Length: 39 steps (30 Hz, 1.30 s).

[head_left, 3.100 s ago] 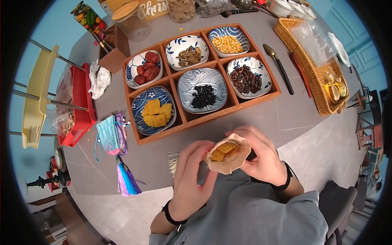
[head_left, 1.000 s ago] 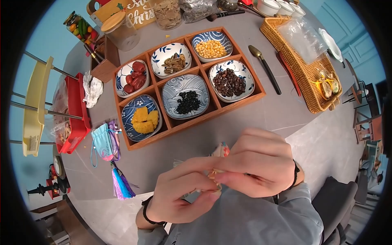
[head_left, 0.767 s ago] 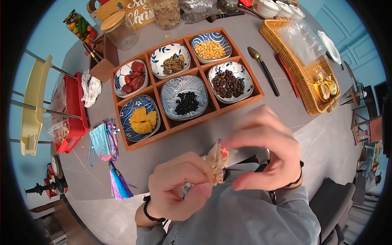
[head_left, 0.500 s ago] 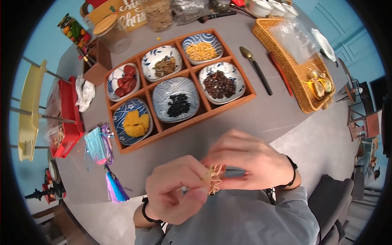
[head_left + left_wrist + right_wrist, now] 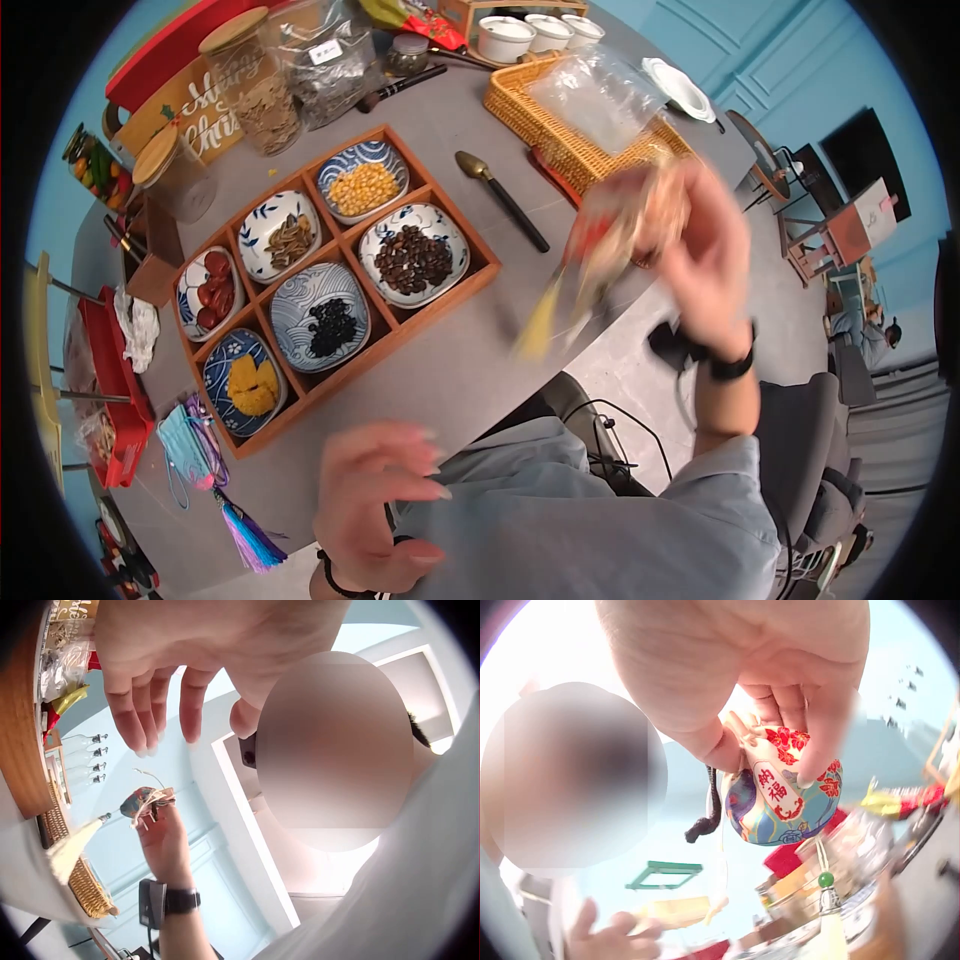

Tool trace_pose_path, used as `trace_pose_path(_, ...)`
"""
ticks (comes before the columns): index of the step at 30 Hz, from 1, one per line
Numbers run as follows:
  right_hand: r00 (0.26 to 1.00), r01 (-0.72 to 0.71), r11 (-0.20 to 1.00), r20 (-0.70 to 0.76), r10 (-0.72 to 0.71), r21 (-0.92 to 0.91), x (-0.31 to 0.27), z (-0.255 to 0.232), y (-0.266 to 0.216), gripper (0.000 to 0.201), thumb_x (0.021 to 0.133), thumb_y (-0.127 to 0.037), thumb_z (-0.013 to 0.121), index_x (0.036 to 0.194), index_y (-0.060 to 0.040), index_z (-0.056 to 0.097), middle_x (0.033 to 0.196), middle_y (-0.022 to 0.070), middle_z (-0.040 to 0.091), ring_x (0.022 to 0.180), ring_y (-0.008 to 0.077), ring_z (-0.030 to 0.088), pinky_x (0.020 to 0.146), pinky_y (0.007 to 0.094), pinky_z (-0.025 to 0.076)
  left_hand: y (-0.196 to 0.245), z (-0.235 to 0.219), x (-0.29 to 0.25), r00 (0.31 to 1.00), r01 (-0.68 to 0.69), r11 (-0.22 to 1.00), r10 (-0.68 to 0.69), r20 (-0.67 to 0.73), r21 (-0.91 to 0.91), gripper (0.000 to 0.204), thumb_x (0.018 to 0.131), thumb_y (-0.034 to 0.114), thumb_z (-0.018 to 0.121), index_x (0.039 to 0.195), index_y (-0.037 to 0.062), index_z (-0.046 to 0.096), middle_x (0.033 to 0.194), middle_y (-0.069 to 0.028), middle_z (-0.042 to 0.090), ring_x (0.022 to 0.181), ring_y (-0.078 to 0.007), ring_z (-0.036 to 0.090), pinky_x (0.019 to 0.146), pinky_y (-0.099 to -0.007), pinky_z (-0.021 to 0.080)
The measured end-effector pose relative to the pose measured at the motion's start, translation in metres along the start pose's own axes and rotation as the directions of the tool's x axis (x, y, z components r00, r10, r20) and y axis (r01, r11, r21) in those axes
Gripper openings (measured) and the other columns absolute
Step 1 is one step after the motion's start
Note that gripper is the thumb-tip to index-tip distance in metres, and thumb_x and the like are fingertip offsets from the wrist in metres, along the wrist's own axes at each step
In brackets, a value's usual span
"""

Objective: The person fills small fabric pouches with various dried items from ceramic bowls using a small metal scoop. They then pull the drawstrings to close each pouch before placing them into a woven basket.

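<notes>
Fabric pouch (image 5: 784, 799), printed with red flowers and Chinese characters, hangs from the right hand (image 5: 715, 250), whose thumb and fingers are clamped round its gathered neck. Below the grip dangles a pale yellow tassel (image 5: 540, 322), with a green bead (image 5: 826, 880) on its cord. From the head, the pouch looks blurred. Just beyond the grip, a wicker basket (image 5: 540, 140) holds a clear plastic bag (image 5: 590, 100). Left of the grip, on the grey table (image 5: 420, 385), lies a black-handled spoon (image 5: 508, 208); farther left is a wooden tray (image 5: 400, 340) of filled bowls. The left hand (image 5: 370, 505) is well apart from the pouch, its thumb and loosely curved fingers apart. Near it, in the tray's closest corner, is a bowl of yellow pieces (image 5: 252, 387).
</notes>
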State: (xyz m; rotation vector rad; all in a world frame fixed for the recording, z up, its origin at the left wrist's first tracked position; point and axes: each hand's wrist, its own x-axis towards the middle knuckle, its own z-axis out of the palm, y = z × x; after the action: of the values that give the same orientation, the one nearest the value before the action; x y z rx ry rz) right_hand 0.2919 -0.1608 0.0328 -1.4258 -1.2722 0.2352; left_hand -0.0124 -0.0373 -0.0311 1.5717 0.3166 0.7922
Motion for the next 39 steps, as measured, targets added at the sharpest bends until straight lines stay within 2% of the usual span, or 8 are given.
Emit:
trace_pose_path(5,0.995,-0.015,0.938,-0.097,-0.019,-0.347,0.085,-0.104,0.035,0.022,0.100,-0.008,0.060,0.118,0.0030,0.058,0.108,0.0084,0.072,0.100,0.0131,0.069,0.093,0.0314,0.054,-0.002,-0.003,-0.009,0.997,0.030,0.999,-0.033,0.071,0.033,0.060,0.090,0.060,0.071,0.087,0.0005,0.068,0.116,-0.0205,0.060,0.095,-0.0276,0.064,0.080,-0.0388,0.054)
trace_pose_path(13,0.964,-0.260,0.904,-0.033,0.265,-0.340,0.083,-0.146,0.089,0.017,0.100,-0.007,0.055,0.114,0.0016,0.058,0.105,0.0055,0.069,0.093,0.0123,0.069,0.089,0.0283,0.054,-0.004,-0.019,-0.025,0.997,0.051,0.994,-0.056,0.054,0.095,0.056,0.091,0.058,0.071,0.089,0.0015,0.068,0.107,-0.0163,0.066,0.094,-0.0267,0.065,0.080,-0.0393,0.052)
trace_pose_path(21,0.459,-0.591,0.486,0.227,0.859,-0.644,0.055,-0.143,0.105,0.012,0.085,-0.010,0.062,0.095,-0.0019,0.061,0.078,0.0023,0.067,0.069,0.0091,0.065,0.062,0.0259,0.055,0.005,-0.037,-0.020,0.969,-0.007,0.999,-0.006,0.248,0.054,0.045,0.100,0.043,0.067,0.104,-0.0022,0.067,0.118,-0.0201,0.065,0.102,-0.0293,0.064,0.087,-0.0386,0.051)
trace_pose_path(27,0.309,-0.597,0.328,0.167,0.936,-0.732,0.057,-0.124,0.115,0.005,0.079,-0.008,0.060,0.080,-0.0040,0.061,0.064,0.0022,0.059,0.055,0.0118,0.060,0.051,0.0287,0.049,0.005,-0.042,-0.035,0.970,0.008,0.987,-0.047,0.238,0.160,0.040,0.088,0.040,0.078,0.099,0.0021,0.070,0.115,-0.0159,0.068,0.099,-0.0280,0.067,0.084,-0.0378,0.053)
trace_pose_path(29,0.350,-0.535,0.320,0.139,0.926,-0.782,0.058,-0.129,0.126,0.015,0.076,-0.017,0.063,0.070,-0.0028,0.062,0.060,0.0047,0.059,0.054,0.0147,0.060,0.051,0.0317,0.047,0.004,-0.060,-0.027,0.925,-0.098,0.973,0.011,0.380,0.208,0.039,0.083,0.025,0.085,0.110,0.0013,0.069,0.126,-0.0159,0.063,0.106,-0.0292,0.067,0.087,-0.0376,0.056)
trace_pose_path(33,0.372,-0.642,0.440,0.248,0.895,-0.628,0.054,-0.159,0.154,0.011,0.075,-0.007,0.067,0.082,-0.0013,0.062,0.065,0.0048,0.063,0.056,0.0139,0.064,0.045,0.0295,0.048,0.029,-0.067,-0.032,0.971,0.055,0.968,-0.109,0.212,0.244,0.032,0.082,0.013,0.084,0.108,0.0028,0.069,0.112,-0.0116,0.070,0.102,-0.0317,0.067,0.087,-0.0381,0.054)
trace_pose_path(37,0.446,-0.451,0.371,0.154,0.882,-0.812,0.061,-0.161,0.140,0.021,0.077,-0.015,0.077,0.086,-0.0019,0.062,0.069,0.0050,0.064,0.059,0.0144,0.065,0.044,0.0283,0.048,0.044,-0.096,-0.041,0.986,0.093,0.884,-0.147,0.084,0.458,0.032,0.081,0.009,0.083,0.109,0.0025,0.069,0.111,-0.0122,0.070,0.098,-0.0333,0.068,0.086,-0.0378,0.055)
trace_pose_path(39,0.605,-0.393,0.390,0.085,0.792,-0.832,0.066,-0.159,0.118,0.018,0.080,-0.010,0.074,0.088,-0.0010,0.062,0.075,0.0039,0.061,0.065,0.0134,0.060,0.056,0.0293,0.048,0.050,-0.119,-0.047,0.980,0.197,0.796,-0.179,-0.088,0.573,0.028,0.082,0.004,0.082,0.108,0.0025,0.069,0.105,-0.0085,0.070,0.092,-0.0230,0.068,0.079,-0.0335,0.056)
